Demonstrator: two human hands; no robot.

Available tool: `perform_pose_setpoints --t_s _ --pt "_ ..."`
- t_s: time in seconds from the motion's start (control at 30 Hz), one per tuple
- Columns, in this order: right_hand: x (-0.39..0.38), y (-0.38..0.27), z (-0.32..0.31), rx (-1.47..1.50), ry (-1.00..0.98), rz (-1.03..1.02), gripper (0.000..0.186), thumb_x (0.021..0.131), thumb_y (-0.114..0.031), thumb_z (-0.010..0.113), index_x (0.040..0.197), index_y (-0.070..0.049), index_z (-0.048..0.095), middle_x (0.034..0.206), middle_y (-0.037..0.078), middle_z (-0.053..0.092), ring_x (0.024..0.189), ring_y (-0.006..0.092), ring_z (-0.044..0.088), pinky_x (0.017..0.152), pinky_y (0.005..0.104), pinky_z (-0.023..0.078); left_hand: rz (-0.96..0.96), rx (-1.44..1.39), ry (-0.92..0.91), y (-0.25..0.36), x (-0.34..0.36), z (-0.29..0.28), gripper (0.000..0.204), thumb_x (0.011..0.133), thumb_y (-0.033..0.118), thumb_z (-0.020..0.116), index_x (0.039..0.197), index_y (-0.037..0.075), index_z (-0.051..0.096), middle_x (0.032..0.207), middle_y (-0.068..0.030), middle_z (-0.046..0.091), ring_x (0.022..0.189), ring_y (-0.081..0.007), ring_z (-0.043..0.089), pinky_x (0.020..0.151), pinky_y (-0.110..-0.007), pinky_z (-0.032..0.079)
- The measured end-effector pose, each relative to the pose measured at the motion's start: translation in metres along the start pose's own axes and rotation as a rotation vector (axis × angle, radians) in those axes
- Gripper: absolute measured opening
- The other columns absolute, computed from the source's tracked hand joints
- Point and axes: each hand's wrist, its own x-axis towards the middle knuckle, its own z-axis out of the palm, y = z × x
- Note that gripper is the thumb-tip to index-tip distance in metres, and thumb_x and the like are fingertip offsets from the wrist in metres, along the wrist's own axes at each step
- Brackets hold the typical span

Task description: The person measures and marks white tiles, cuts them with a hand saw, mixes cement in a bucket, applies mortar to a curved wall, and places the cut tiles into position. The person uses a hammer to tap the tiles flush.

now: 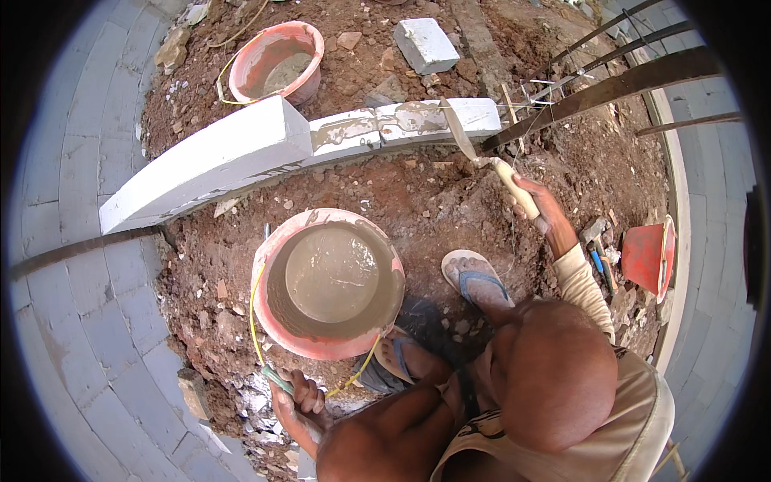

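My right hand point(544, 207) is wrapped round the pale handle of a trowel point(463, 138). The blade's tip is at the top of a low course of white blocks point(321, 136), where grey mortar point(411, 118) is smeared along the upper face. My left hand point(301, 406) grips the green-sleeved yellow handle of a bucket point(328, 347). This red bucket stands on the soil in front of my feet, with smooth wet grey mortar point(333, 269) inside.
A second red bucket point(315, 46) with mortar traces and a loose white block point(426, 46) lie beyond the course. Dark bars point(602, 95) slant in from the right. A hammer point(596, 231) and a small red bucket point(645, 255) rest at the right. Grey block walls flank the rubble-strewn soil.
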Motion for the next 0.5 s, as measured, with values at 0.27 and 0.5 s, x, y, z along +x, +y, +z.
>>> perform_pose_setpoints --t_s 0.27,0.5 --pt "0.063 0.04 -0.022 0.481 0.091 -0.062 0.036 0.108 -0.038 0.052 0.122 -0.006 0.058 0.077 0.008 0.057 0.052 0.0141 0.049 0.042 0.0246 0.042 -0.027 0.038 0.095 0.004 -0.002 0.013 0.034 0.102 0.038 0.066 0.113 0.009 0.051 0.079 0.0037 0.037 0.061 -0.0041 0.032 0.053 -0.021 0.027" --pt "0.044 0.045 -0.015 0.293 0.047 -0.116 0.032 0.108 -0.039 0.051 0.116 -0.008 0.054 0.076 0.006 0.057 0.051 0.0146 0.05 0.043 0.0259 0.039 -0.027 0.052 0.105 0.006 -0.006 0.014 0.04 0.099 0.04 0.07 0.114 0.008 0.052 0.078 0.0041 0.037 0.061 -0.0041 0.032 0.053 -0.02 0.027"
